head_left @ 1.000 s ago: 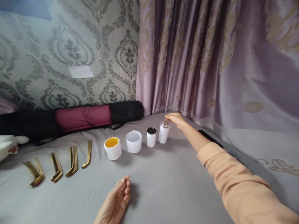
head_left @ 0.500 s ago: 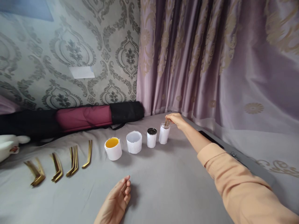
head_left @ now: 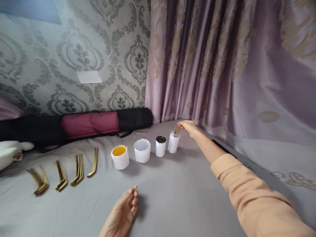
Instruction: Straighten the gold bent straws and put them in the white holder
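Observation:
My right hand (head_left: 188, 127) is at the mouth of a narrow white-wrapped jar (head_left: 174, 143), its fingers pinched at the tops of gold metal straws (head_left: 177, 130) that stand in it. The straws' lower ends are hidden inside the jar. My left hand (head_left: 125, 207) rests near the front of the grey sheet, loosely curled, its fingers apart and holding nothing. Left of the jar stand a white-wrapped can with a dark inside (head_left: 160, 149), a wide white tub (head_left: 142, 154) and a white tub with a yellow inside (head_left: 120, 161).
Several bunches of bent gold straws (head_left: 78, 171) lie on the grey sheet (head_left: 177, 197) at the left. A black and maroon rolled bag (head_left: 91, 124) lies along the wall. A white plush toy (head_left: 11, 153) sits at the left edge. A purple curtain (head_left: 197, 65) hangs behind.
My right hand has shifted slightly right at the jar's mouth, and more of the straw tops shows. The left hand has stayed in place. The view has turned very slightly.

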Demonstrator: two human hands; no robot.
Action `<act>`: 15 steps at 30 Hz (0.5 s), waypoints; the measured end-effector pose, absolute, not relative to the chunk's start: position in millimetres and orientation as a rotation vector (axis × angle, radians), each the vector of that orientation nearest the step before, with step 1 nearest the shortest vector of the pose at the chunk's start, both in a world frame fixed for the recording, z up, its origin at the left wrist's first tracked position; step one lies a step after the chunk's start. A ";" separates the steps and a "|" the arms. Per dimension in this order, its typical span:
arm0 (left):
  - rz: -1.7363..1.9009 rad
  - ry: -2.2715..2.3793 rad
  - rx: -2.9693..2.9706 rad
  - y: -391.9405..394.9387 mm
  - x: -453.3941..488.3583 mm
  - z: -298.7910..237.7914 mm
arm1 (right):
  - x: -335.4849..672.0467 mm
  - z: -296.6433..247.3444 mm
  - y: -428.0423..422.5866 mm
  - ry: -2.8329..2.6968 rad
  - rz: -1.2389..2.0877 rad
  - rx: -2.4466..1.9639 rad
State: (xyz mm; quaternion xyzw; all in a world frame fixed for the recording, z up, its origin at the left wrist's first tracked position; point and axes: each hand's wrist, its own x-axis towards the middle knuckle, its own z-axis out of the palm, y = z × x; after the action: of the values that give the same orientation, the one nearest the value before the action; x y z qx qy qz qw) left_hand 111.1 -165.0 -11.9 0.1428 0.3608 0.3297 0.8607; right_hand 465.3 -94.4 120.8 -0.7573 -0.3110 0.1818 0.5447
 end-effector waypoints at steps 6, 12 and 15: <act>0.695 0.772 0.296 -165.5 111.3 -11.7 | 473.6 120.7 -100.1 -0.689 0.385 -1.753; 0.694 0.762 0.295 -165.1 110.7 -12.9 | 477.5 121.9 -112.6 -0.618 0.369 -1.664; 0.695 0.751 0.300 -164.9 110.3 -13.4 | 477.3 121.4 -119.8 -0.568 0.379 -1.610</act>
State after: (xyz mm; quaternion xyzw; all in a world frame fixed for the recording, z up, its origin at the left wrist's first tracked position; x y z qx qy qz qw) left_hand 110.3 -164.9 -13.4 0.1428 0.3581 0.3310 0.8613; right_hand 477.3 -119.8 121.4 -0.7061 -0.2493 0.1664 0.6415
